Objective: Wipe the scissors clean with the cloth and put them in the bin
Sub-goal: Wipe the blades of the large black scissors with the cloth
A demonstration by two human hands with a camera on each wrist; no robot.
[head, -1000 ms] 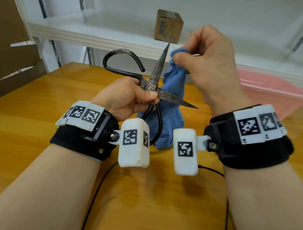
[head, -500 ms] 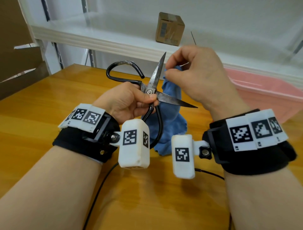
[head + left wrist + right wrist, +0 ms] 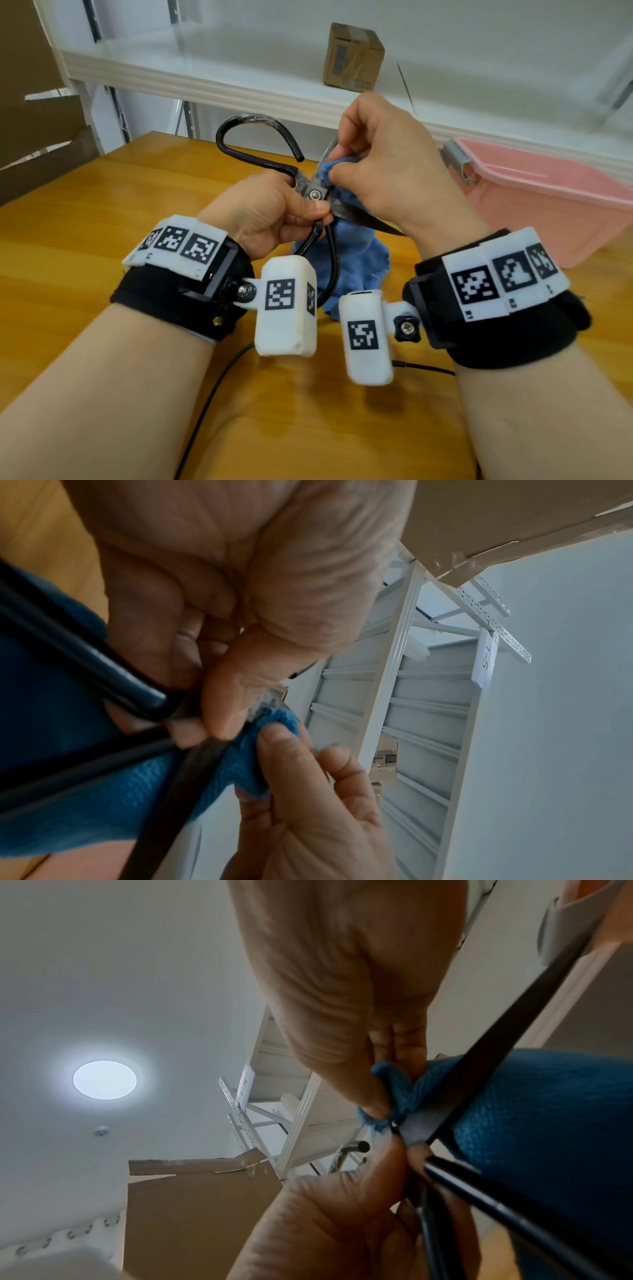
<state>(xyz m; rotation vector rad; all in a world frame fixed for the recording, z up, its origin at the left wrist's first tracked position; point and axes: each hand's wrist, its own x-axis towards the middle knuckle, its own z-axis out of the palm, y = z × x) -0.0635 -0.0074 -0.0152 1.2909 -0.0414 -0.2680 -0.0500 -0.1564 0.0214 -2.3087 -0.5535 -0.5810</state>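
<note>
Black iron scissors (image 3: 315, 195) with large loop handles are held above the wooden table, blades spread apart. My left hand (image 3: 274, 212) grips them at the pivot, thumb beside the rivet. My right hand (image 3: 380, 171) pinches a blue cloth (image 3: 346, 260) round the upper blade close to the pivot, hiding most of that blade. The lower blade pokes out under my right wrist. The left wrist view shows the cloth (image 3: 143, 780) wrapped over a dark blade (image 3: 178, 791). In the right wrist view my fingertips squeeze the cloth (image 3: 548, 1123) beside the blade (image 3: 496, 1064). A pink bin (image 3: 555, 202) stands at the right.
A white shelf (image 3: 205, 78) runs behind the table and carries a small cardboard box (image 3: 354, 56). Brown cardboard (image 3: 37, 137) stands at the far left. A black cable (image 3: 219, 383) trails over the wooden table (image 3: 85, 212) between my forearms.
My right hand has slid the cloth down the upper blade from its tip to near the pivot. The left hand keeps its grip on the scissors.
</note>
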